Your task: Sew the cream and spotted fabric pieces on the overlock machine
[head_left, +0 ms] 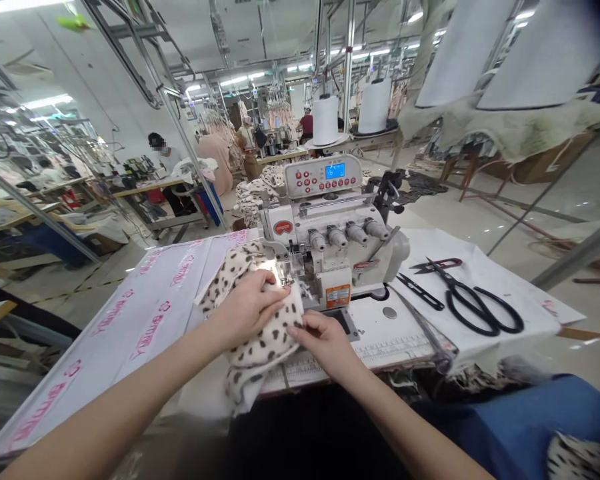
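A cream fabric piece with dark spots [260,347] lies on the bed of a white overlock sewing machine [330,233], its front part hanging over the table edge. My left hand [247,303] rests on the cloth beside the lit presser foot [286,281], fingers bent and gripping the fabric. At the cloth's right edge, my right hand [325,337] pinches the fabric between thumb and forefinger. The needle area is partly hidden behind my left fingers.
Black scissors [473,300], thread snips [420,292] and a dark red-handled snipper [447,263] lie right of the machine. Printed white covering [145,300] spreads over the left table. Thread cones [325,120] stand behind. A co-worker [165,160] sits at the far left.
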`<state>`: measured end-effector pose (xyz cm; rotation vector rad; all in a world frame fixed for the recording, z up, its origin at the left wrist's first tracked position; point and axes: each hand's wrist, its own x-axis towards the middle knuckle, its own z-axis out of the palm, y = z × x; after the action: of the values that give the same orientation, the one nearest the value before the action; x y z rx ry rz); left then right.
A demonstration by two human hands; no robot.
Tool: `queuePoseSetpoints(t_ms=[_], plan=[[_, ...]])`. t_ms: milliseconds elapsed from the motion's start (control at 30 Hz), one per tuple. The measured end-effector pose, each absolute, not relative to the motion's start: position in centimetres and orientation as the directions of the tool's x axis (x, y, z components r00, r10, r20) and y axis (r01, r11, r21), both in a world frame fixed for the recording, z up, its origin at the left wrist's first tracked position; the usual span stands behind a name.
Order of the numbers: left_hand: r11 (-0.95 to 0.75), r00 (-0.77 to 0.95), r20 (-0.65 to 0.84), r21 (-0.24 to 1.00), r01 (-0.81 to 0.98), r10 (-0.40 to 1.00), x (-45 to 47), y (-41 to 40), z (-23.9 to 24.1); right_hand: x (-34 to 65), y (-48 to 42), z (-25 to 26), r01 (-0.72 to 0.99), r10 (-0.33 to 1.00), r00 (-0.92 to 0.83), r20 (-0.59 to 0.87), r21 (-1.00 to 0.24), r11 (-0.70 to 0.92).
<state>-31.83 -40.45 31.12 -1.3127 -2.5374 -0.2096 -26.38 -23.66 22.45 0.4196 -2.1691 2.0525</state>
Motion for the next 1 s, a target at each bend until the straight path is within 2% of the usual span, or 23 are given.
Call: queuePoseSetpoints(t_ms=[67,133,200,267,367,433,500,567,600,667,733,800,900,1000], plan=[[0.547,-0.528,0.323,0.036,0.836,0.785,-30.9,-40.6,31.1,-26.5,-24.1,22.3,-0.299,-0.1,-0.949,0.298,-0.954,-0.007],[0.525,-0.499,0.429,0.064,0.848,0.753,-28.8,-40.9,30.1,-26.2,-24.8,22.0,-0.288,-0.12,-0.948,0.296,-0.954,-0.08],[0.566,-0.509,0.549,0.076,0.821,0.663,-26.2,-41.5,28.2,-25.3,-25.4,21.5,-0.233,-0.157,-0.953,0.26,-0.958,-0.169],[0.652,-0.555,0.599,0.071,0.755,0.577,-24.2,-42.5,26.2,-24.4,-25.7,21.0,-0.176,-0.162,-0.963,0.217,-0.956,-0.234],[0.729,-0.637,0.594,0.119,0.674,0.491,-23.0,-44.2,24.9,-23.2,-25.5,20.8,-0.158,-0.072,-0.981,0.18,-0.957,-0.242],[0.738,-0.713,0.544,0.23,0.634,0.443,-23.1,-45.0,25.7,-22.6,-25.3,21.0,-0.133,-0.001,-0.99,0.141,-0.942,-0.307],[0.746,-0.782,0.494,0.335,0.575,0.381,-23.4,-45.1,27.5,-22.3,-25.5,21.2,-0.085,0.018,-0.996,0.086,-0.896,-0.436],[0.742,-0.785,0.514,0.363,0.564,0.345,-23.5,-44.4,29.6,-22.2,-26.1,21.4,-0.033,-0.013,-0.999,0.046,-0.865,-0.501],[0.732,-0.757,0.539,0.332,0.595,0.371,-23.6,-43.9,30.6,-22.1,-26.7,21.5,0.003,-0.049,-0.998,0.025,-0.864,-0.503],[0.687,-0.653,0.551,0.184,0.703,0.52,-23.6,-42.7,32.0,-22.0,-27.8,21.3,0.065,-0.133,-0.991,-0.003,-0.883,-0.464],[0.59,-0.519,0.452,-0.021,0.807,0.726,-23.7,-41.6,32.4,-21.8,-28.8,20.9,0.081,-0.204,-0.979,0.002,-0.914,-0.398],[0.457,-0.386,0.312,-0.202,0.866,0.868,-23.8,-41.0,31.9,-21.5,-29.1,20.4,0.046,-0.21,-0.977,0.027,-0.94,-0.337],[0.341,-0.279,0.227,-0.31,0.887,0.933,-23.8,-40.9,30.3,-21.0,-28.4,19.7,-0.031,-0.15,-0.986,0.075,-0.96,-0.278],[0.388,-0.313,0.266,-0.303,0.87,0.912,-23.3,-41.1,29.5,-20.7,-27.0,19.3,-0.236,0.069,-0.971,0.228,-0.959,-0.156]])
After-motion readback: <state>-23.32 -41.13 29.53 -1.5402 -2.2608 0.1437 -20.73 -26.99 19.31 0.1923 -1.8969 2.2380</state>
